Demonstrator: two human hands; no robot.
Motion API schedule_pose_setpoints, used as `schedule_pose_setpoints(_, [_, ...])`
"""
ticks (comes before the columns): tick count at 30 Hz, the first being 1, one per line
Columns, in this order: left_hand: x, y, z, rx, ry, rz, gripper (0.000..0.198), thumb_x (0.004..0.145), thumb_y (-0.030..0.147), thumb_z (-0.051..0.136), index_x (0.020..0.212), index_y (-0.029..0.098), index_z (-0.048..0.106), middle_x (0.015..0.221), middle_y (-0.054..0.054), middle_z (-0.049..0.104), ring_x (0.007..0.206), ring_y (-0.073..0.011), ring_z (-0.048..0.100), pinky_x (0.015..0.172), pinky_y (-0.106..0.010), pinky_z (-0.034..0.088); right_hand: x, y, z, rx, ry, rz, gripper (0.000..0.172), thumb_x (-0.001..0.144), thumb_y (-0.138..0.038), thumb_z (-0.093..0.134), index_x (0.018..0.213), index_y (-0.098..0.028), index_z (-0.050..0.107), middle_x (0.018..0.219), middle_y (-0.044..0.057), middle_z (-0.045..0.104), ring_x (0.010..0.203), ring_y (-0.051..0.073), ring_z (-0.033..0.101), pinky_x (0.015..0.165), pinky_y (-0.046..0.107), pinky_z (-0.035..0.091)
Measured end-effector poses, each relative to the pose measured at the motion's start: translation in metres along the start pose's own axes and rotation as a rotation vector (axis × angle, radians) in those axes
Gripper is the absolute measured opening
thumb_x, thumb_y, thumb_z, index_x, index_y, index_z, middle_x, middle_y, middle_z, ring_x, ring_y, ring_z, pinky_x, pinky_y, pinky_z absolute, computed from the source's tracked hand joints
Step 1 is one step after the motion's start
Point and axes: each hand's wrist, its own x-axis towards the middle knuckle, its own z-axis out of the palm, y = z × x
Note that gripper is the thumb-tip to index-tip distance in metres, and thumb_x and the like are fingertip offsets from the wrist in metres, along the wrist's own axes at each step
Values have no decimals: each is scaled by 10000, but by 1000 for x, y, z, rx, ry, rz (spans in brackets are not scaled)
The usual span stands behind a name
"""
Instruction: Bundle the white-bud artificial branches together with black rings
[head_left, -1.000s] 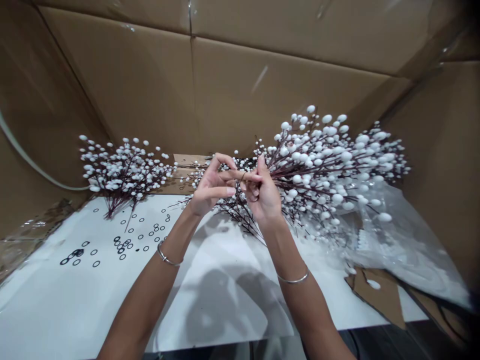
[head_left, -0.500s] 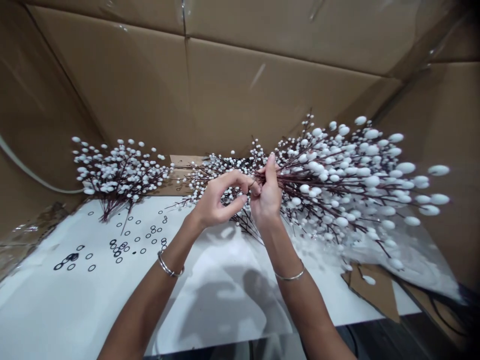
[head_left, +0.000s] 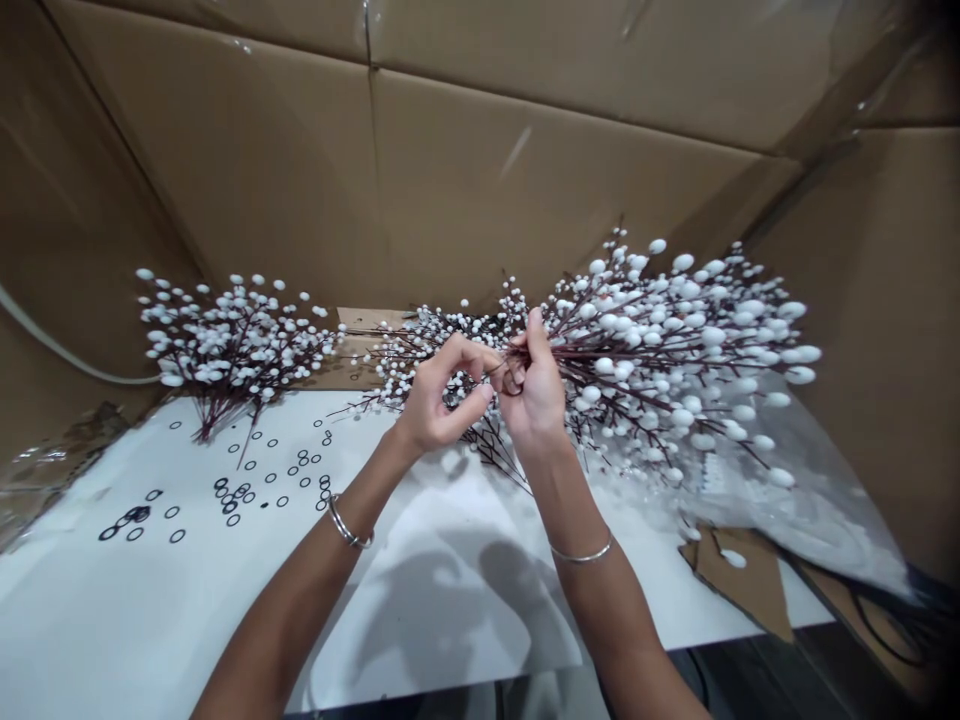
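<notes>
My right hand (head_left: pixel 534 390) is closed round the stems of a bunch of dark twigs with white berries (head_left: pixel 675 350), which fans out to the right above the white table (head_left: pixel 150 620). My left hand (head_left: pixel 442 400) is pinched at the stem ends right beside it, thumb and fingers meeting on a small ring (head_left: pixel 512 378) at the stems. Both wrists wear thin silver bangles.
Another berry bunch (head_left: pixel 225 345) lies at the back left, and more twigs (head_left: pixel 427 350) lie behind my hands. Several small black rings (head_left: pixel 247 485) are scattered on the table's left half. Clear plastic wrap (head_left: pixel 810 500) and cardboard scraps (head_left: pixel 742 575) sit right. Cardboard walls enclose the table.
The held bunch swung lower and out to the right, then drew back a little. My left hand went from extended fingers to a pinch at the stem ends.
</notes>
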Motion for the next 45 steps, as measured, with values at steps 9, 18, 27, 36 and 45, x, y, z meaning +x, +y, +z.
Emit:
schedule_pose_setpoints(9, [-6, -16, 26, -73, 115, 30, 170, 792, 215, 574, 834, 231, 410, 833, -35, 647, 881, -212, 600, 862, -435, 475, 0, -4, 3, 65, 211, -96, 403, 809, -589, 631, 687, -225, 508, 605, -77, 462, 379, 33, 273, 338, 223, 163])
schedule_pose_setpoints(18, [-16, -8, 46, 419, 188, -1, 115, 735, 201, 537, 823, 236, 472, 1033, -64, 686, 1276, -300, 467, 1066, -516, 297, 10, -6, -7, 104, 290, -143, 413, 778, -582, 674, 679, -232, 480, 614, -57, 448, 430, 61, 326, 356, 208, 199])
schedule_pose_setpoints(27, [-26, -15, 58, 490, 189, 50, 174, 747, 174, 532, 873, 233, 427, 1259, -107, 638, 1184, -268, 531, 979, -469, 370, 13, -11, -11, 118, 296, -181, 356, 832, -535, 634, 718, -222, 508, 669, -56, 524, 413, 34, 311, 330, 183, 198])
schedule_pose_setpoints(36, [-35, 5, 80, 54, 184, -86, 282, 794, 94, 523, 914, 252, 322, 1337, -146, 617, 1300, -270, 500, 1062, -553, 355, 15, -17, -13, 106, 307, -220, 374, 837, -504, 640, 685, -209, 468, 677, -73, 427, 433, 28, 284, 373, 188, 233])
schedule_pose_setpoints(45, [-10, 19, 61, 405, 323, -171, 77, 914, 164, 542, 951, 231, 555, 988, -42, 654, 956, -192, 584, 851, -371, 454, 18, -18, -14, 78, 330, -286, 350, 867, -477, 589, 689, -227, 422, 672, -60, 425, 468, 82, 266, 439, 248, 204])
